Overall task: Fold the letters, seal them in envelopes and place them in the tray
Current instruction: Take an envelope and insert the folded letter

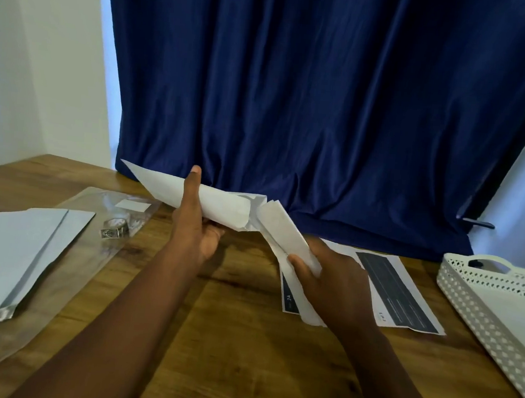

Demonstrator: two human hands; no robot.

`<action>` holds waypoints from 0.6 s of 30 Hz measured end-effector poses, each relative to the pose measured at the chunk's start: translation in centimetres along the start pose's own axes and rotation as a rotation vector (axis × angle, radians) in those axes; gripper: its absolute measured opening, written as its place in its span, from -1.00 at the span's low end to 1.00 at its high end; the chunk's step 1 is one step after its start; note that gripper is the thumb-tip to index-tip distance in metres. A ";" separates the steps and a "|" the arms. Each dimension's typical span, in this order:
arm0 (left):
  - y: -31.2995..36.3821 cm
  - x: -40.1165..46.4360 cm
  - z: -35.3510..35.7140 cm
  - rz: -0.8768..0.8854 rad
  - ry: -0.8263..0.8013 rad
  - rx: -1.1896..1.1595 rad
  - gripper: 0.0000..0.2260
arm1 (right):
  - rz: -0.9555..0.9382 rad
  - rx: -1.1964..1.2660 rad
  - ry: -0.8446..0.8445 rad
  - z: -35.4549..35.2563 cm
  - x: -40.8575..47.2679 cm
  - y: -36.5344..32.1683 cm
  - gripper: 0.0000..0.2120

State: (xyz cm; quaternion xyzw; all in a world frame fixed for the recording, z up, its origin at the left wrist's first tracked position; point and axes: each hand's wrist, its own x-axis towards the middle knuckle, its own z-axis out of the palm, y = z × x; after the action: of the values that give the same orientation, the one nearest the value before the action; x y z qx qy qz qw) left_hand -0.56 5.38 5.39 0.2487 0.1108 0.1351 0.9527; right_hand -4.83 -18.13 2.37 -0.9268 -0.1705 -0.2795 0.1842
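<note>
L hand (pixel 196 224) is gripping the envelope (pixel 191 197) up off the tabletop (pixel 225 354), mouth facing R so it's lined up w/ the letter. R hand (pixel 327 276) is pinching the folded letter (pixel 284 229), tip at the opening, prob. feeding it in. Tray (pixel 468 299) is waiting far R; more letters (pixel 405 294) are lying underneath.

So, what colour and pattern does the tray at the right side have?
The tray is white, its walls pierced with small diamond-shaped holes; the head view shows it.
</note>
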 end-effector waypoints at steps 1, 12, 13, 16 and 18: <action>0.2 0.0 0.1 0.006 0.002 -0.003 -0.40 | 0.005 -0.015 -0.028 0.0 -0.1 0.0 -0.51; 0.0 -1.5 1.3 0.185 -0.019 0.178 -0.16 | -0.020 -0.162 -0.088 -2.2 0.2 -0.9 -0.75; -0.2 -1.7 1.4 0.197 -0.025 0.189 -0.11 | -0.022 -0.177 -0.099 -2.2 0.3 -0.9 -0.76; -0.8 -2.1 1.5 0.221 -0.037 0.238 0.03 | -0.029 -0.204 -0.152 -1.9 0.3 -0.8 -0.77; -1.3 -2.2 1.5 0.240 -0.029 0.284 0.08 | -0.025 -0.194 -0.165 -1.7 0.4 -0.8 -0.74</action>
State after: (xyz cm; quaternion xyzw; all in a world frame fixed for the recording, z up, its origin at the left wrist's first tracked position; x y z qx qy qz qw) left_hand -1.93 2.93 6.29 0.3943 0.0844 0.2272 0.8865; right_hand -5.69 -18.12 4.12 -0.9579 -0.1689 -0.2196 0.0755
